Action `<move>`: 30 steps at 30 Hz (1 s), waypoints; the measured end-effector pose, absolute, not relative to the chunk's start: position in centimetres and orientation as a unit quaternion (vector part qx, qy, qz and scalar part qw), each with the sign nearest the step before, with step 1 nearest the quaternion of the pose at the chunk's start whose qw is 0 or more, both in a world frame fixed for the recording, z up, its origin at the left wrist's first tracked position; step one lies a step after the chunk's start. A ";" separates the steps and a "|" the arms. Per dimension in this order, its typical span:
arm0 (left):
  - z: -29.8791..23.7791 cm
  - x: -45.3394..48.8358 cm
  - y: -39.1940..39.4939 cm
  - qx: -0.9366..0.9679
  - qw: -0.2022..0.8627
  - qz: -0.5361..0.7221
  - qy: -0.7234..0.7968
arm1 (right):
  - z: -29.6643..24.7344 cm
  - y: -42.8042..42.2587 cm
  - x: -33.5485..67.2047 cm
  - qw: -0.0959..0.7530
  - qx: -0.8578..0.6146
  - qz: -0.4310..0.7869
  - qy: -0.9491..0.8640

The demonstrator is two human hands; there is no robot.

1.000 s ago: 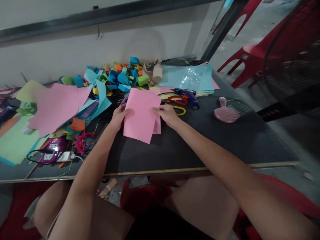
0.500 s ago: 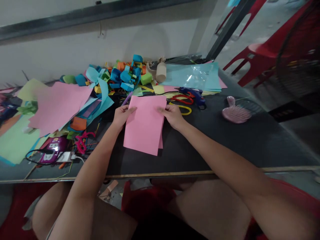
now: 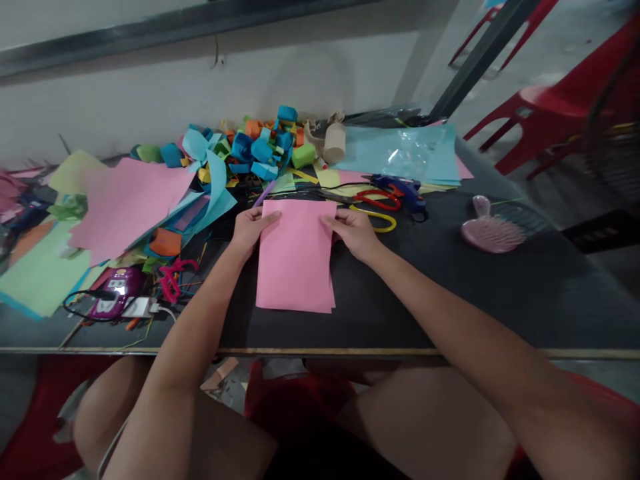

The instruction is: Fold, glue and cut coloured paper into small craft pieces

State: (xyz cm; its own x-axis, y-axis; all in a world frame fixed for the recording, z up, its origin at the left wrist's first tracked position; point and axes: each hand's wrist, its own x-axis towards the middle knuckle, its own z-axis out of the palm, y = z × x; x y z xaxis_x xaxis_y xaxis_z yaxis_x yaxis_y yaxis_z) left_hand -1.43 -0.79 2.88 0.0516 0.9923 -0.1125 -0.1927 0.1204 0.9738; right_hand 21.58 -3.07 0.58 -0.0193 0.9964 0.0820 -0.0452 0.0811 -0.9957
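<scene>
Gripping is done by both hands on pink paper, one per side edge. By the left hand (image 3: 249,230) the upper left edge is pinched, thumb on top, fingers curled under. By the right hand (image 3: 354,232) the upper right edge is held the same way; no gap is left between thumb and fingers on either side. The pink paper (image 3: 296,260) is held in front of the body, above the dark counter (image 3: 425,293); whether its lower edge is touching cannot be told.

Progress: two layers are shown at the lower right, roughly stacked, edges slightly out of line. Folded sheet or two separate sheets: cannot be told. The layers are judged nearly matched, with only the corner offset left. No cut, glue or drawn line can be seen on the face; no tool is held.

Just beyond the right hand, a red scissor handle (image 3: 395,198) and a yellow scissor handle (image 3: 393,223) are seen, blades partly hidden, with a blue glue gun (image 3: 413,193) beside them. Near the left hand a purple strip (image 3: 264,193) is partly covered. Farther left, a large pink sheet (image 3: 135,200) is laid over other papers; a purple device (image 3: 117,293) and pink scissors (image 3: 171,283) are placed nearer the front edge. By the wall, colored paper pieces (image 3: 263,150) are heaped next to a cardboard tube (image 3: 335,143) and light blue sheets (image 3: 365,150). A hairbrush (image 3: 493,233) is set well apart at right.
</scene>
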 end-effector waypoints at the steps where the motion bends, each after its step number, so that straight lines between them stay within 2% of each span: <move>1: 2.9 -1.4 -0.8 0.428 0.581 0.506 0.473 | 0.6 -3.0 21.6 0.527 -0.467 0.499 -0.505; 10: 2.9 -1.1 -0.8 0.437 0.550 0.528 0.478 | 0.7 -2.9 21.6 0.528 -0.492 0.486 -0.493; 20: 3.0 -0.9 -0.9 0.448 0.538 0.534 0.474 | 1.4 -3.4 21.6 0.538 -0.520 0.413 -0.519; 30: 3.0 -0.9 -0.5 0.460 0.524 0.532 0.480 | 2.0 -3.5 21.5 0.527 -0.506 0.451 -0.513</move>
State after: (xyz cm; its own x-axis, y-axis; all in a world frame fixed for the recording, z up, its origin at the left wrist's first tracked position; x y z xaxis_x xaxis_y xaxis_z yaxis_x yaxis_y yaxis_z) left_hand -0.94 -0.47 3.01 -0.0269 0.9995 -0.0137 -0.1147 0.0106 0.9933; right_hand 21.55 -3.53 1.96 0.0673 0.9942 0.0844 0.0449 0.0815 -0.9957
